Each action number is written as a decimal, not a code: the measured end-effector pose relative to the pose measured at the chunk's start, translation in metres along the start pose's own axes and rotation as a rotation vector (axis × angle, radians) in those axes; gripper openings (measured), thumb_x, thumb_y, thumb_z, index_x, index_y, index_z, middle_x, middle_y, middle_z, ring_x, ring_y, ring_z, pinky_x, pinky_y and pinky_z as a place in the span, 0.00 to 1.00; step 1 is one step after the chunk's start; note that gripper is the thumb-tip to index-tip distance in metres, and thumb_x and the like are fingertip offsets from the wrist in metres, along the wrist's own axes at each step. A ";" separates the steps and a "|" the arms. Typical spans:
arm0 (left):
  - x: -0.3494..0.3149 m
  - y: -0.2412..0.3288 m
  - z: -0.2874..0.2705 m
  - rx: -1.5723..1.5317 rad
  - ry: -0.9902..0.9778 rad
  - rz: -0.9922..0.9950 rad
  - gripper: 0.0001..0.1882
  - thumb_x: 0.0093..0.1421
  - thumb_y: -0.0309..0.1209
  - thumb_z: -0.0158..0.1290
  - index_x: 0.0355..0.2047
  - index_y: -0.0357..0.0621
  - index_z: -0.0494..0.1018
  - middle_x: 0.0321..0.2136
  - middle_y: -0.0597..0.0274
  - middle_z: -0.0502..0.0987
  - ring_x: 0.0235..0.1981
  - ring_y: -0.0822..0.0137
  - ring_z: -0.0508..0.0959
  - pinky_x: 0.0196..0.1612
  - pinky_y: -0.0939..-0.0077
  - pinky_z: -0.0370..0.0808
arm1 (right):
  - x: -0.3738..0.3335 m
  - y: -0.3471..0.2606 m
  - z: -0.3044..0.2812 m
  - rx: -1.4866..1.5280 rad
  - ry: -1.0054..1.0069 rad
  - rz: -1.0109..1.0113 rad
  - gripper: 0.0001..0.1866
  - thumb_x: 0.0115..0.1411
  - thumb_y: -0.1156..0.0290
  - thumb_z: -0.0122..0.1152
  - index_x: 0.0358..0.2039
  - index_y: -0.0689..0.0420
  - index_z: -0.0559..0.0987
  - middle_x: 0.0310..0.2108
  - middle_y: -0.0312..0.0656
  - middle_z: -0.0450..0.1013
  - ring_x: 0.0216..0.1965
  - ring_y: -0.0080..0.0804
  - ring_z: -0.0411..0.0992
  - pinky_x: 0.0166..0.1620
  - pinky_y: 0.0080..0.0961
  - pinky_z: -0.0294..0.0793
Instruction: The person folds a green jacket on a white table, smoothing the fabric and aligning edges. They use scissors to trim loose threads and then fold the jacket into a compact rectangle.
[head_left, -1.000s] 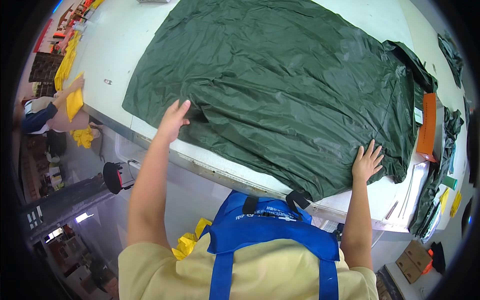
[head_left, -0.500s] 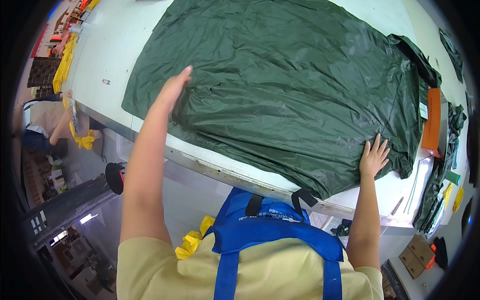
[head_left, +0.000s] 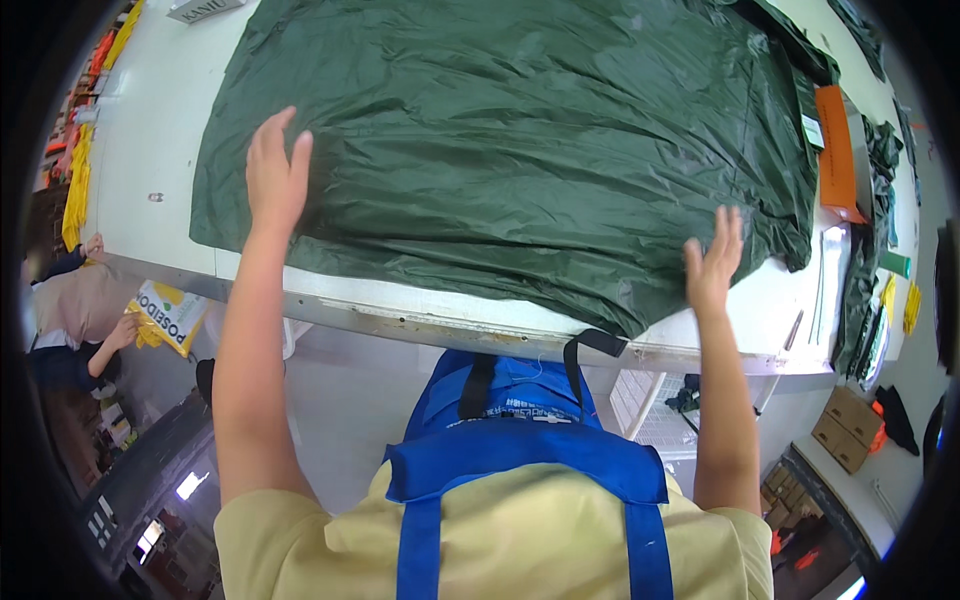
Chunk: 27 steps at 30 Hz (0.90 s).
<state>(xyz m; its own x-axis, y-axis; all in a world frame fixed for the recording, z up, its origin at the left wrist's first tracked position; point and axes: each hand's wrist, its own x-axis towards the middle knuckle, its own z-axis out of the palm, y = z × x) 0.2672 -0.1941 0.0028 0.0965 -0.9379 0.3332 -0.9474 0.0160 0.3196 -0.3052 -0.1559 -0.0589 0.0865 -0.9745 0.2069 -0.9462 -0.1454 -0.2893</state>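
Note:
A large dark green sheet of thin, wrinkled waterproof-looking fabric (head_left: 500, 140) lies spread over the white table (head_left: 140, 130). Above its left part is my left hand (head_left: 277, 175), fingers stretched and thumb apart, holding nothing. My right hand (head_left: 714, 262) is over the lower right part of the fabric, its fingers also extended and free of anything. Whether either palm touches the cloth I cannot tell. A black strap (head_left: 598, 345) hangs at the near table edge, beside the fabric's lower corner.
An orange box (head_left: 836, 155) stands right of the fabric, near more dark green cloth (head_left: 860, 270) and a thin pen-like tool (head_left: 794, 330). At far left a co-worker holds a yellow and white package (head_left: 168, 318). A grey box (head_left: 203, 8) sits at the far left edge.
My left hand has shifted left and spread its thumb. My right hand has moved up and slightly left, its fingers less spread. The whole view has shifted, and the co-worker's package now shows its front.

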 end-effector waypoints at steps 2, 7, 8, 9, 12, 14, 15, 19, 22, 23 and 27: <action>-0.033 0.027 -0.005 0.099 -0.153 0.203 0.25 0.62 0.44 0.48 0.56 0.50 0.66 0.57 0.51 0.65 0.59 0.49 0.63 0.62 0.51 0.55 | -0.042 -0.043 -0.022 0.137 -0.073 -0.172 0.42 0.52 0.52 0.63 0.63 0.54 0.58 0.65 0.49 0.52 0.66 0.53 0.48 0.65 0.53 0.41; -0.080 0.030 0.027 0.237 -0.447 0.152 0.29 0.62 0.50 0.46 0.63 0.63 0.60 0.66 0.52 0.50 0.66 0.43 0.49 0.65 0.42 0.43 | -0.108 -0.125 -0.042 0.244 -0.279 -0.426 0.37 0.45 0.55 0.69 0.55 0.53 0.68 0.58 0.46 0.62 0.62 0.49 0.56 0.63 0.50 0.49; -0.081 0.029 0.031 0.241 -0.445 0.157 0.29 0.62 0.50 0.46 0.63 0.64 0.59 0.67 0.53 0.48 0.66 0.42 0.48 0.65 0.42 0.43 | -0.112 -0.141 -0.045 0.402 -0.434 -0.480 0.32 0.49 0.55 0.65 0.54 0.53 0.70 0.58 0.47 0.63 0.61 0.49 0.59 0.62 0.47 0.53; -0.082 0.029 0.034 0.245 -0.442 0.162 0.29 0.62 0.50 0.46 0.63 0.65 0.59 0.67 0.53 0.47 0.66 0.42 0.47 0.65 0.42 0.43 | -0.116 -0.152 -0.049 0.561 -0.589 -0.532 0.28 0.54 0.55 0.62 0.53 0.53 0.71 0.57 0.49 0.64 0.59 0.48 0.61 0.61 0.43 0.57; -0.081 0.027 0.038 0.243 -0.464 0.149 0.30 0.62 0.51 0.46 0.64 0.65 0.57 0.68 0.54 0.45 0.67 0.42 0.46 0.65 0.42 0.44 | -0.160 -0.147 -0.033 0.893 -1.291 0.212 0.23 0.67 0.52 0.39 0.54 0.52 0.71 0.55 0.52 0.67 0.53 0.53 0.66 0.56 0.38 0.64; -0.085 0.025 0.040 0.223 -0.472 0.142 0.30 0.62 0.51 0.47 0.64 0.65 0.57 0.68 0.54 0.44 0.67 0.41 0.45 0.65 0.42 0.44 | -0.170 -0.122 -0.027 0.415 -1.280 0.025 0.21 0.62 0.56 0.52 0.53 0.51 0.73 0.49 0.51 0.71 0.48 0.53 0.70 0.51 0.40 0.68; -0.088 0.024 0.039 0.217 -0.475 0.133 0.31 0.61 0.51 0.47 0.64 0.66 0.56 0.68 0.54 0.44 0.67 0.41 0.44 0.65 0.42 0.44 | -0.168 -0.116 -0.032 0.341 -1.122 -0.143 0.22 0.59 0.58 0.56 0.52 0.52 0.73 0.46 0.50 0.72 0.46 0.53 0.71 0.50 0.41 0.69; -0.101 0.024 0.035 0.212 -0.449 0.106 0.33 0.60 0.51 0.50 0.64 0.65 0.56 0.68 0.54 0.41 0.67 0.38 0.43 0.64 0.41 0.46 | -0.093 -0.141 -0.065 0.173 -0.356 -0.196 0.36 0.47 0.59 0.68 0.57 0.51 0.68 0.58 0.41 0.64 0.58 0.46 0.62 0.60 0.47 0.58; -0.108 0.022 0.038 0.153 -0.440 0.094 0.34 0.59 0.51 0.50 0.64 0.64 0.56 0.68 0.54 0.41 0.66 0.38 0.43 0.64 0.40 0.47 | -0.087 -0.105 -0.037 -0.037 -0.594 -0.192 0.44 0.44 0.54 0.70 0.61 0.50 0.64 0.66 0.39 0.54 0.67 0.41 0.50 0.67 0.45 0.42; -0.118 0.021 0.035 0.116 -0.441 0.080 0.33 0.60 0.50 0.49 0.64 0.64 0.56 0.68 0.54 0.40 0.66 0.37 0.43 0.63 0.39 0.47 | -0.093 -0.095 -0.032 -0.018 -0.562 -0.223 0.43 0.44 0.56 0.70 0.61 0.51 0.64 0.64 0.39 0.57 0.66 0.41 0.51 0.67 0.45 0.44; -0.155 0.011 0.017 -0.238 -0.435 -0.009 0.29 0.62 0.47 0.47 0.63 0.55 0.59 0.67 0.51 0.47 0.67 0.42 0.46 0.65 0.50 0.48 | -0.119 -0.066 -0.035 0.187 -0.442 -0.211 0.36 0.45 0.71 0.68 0.57 0.56 0.67 0.58 0.47 0.64 0.60 0.46 0.61 0.64 0.46 0.56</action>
<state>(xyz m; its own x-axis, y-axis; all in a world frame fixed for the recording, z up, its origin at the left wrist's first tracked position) 0.2368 -0.0546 -0.0598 -0.0800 -0.9952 -0.0559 -0.8463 0.0382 0.5313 -0.2637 -0.0244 -0.0314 0.4307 -0.8939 -0.1242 -0.8257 -0.3347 -0.4541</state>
